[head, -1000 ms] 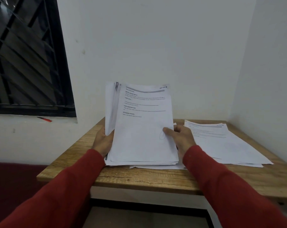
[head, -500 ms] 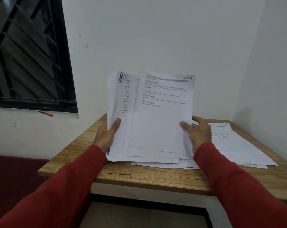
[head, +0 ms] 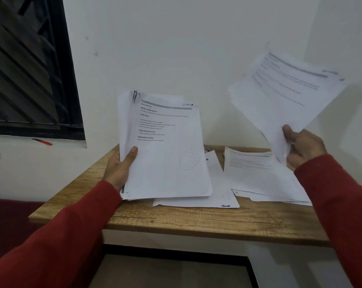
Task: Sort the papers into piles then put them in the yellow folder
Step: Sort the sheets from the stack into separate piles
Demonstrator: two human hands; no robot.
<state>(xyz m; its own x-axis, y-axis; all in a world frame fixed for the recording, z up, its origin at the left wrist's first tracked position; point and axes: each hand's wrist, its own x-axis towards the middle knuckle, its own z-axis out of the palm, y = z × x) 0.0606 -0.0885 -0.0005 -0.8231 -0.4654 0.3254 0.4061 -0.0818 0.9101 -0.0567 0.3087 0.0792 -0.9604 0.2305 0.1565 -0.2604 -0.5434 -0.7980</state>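
Two piles already lay on the surface [head: 176,221]. My left hand [head: 120,169] clamped the stack [head: 167,154], thumb on top. My right hand [head: 305,147] pinched one sheet [head: 284,96] above the right pile [head: 263,175]; lowering it flat and square seemed best. No yellow folder showed.

Wood table [head: 176,221] vs white wall; barred window [head: 28,65] left, red pen [head: 42,141] on sill

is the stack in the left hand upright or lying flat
Upright: the stack stands on its bottom edge, gripped by the left hand.
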